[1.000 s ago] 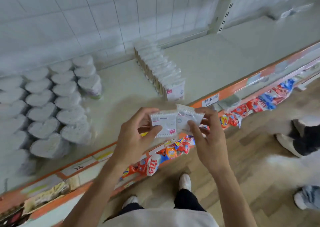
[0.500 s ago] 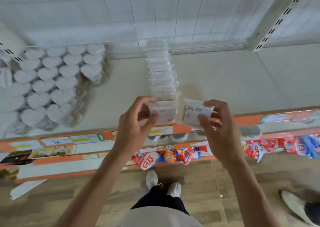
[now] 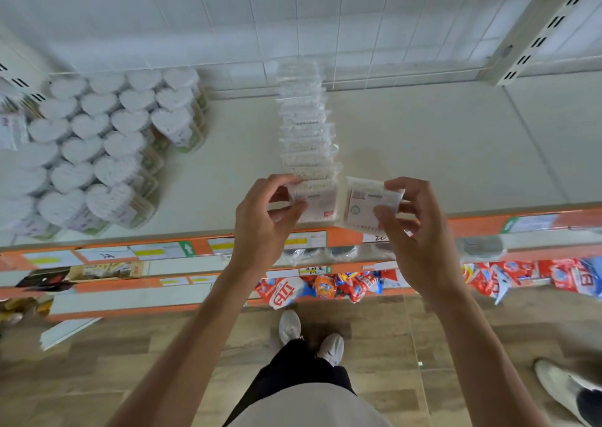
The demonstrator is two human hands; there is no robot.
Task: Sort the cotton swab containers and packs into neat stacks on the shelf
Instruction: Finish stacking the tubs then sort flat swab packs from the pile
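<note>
- A second ago both hands held their packs together, edges overlapping, out over the orange shelf edge (image 3: 482, 223); now the two packs are apart, side by side, just in front of the row of packs (image 3: 304, 127).
- The view has also swung square-on to the row, so it now runs straight back from the hands to the tiled wall.
- The left hand (image 3: 260, 228) pinches the left pack (image 3: 317, 203) between thumb and curled fingertips, right at the near end of the row; whether it already touches the shelf board I cannot tell.
- The right hand (image 3: 420, 231) pinches the right pack (image 3: 360, 206) between thumb and forefinger, the other fingers curled behind, just right of the row's near end.
- My reading: the left pack is about to join the row as its new front piece, and the right pack follows.
- Count, packs: two in the hands; in the row roughly ten, though the wrappers blur into one another, so that number is loose.
- Count, heart-shaped containers (image 3: 107, 146): left of the row, about twenty lids visible in a tight block, apparently stacked; more run off the left edge.
- One loose bag (image 3: 11, 130) sits left of the containers.
</note>
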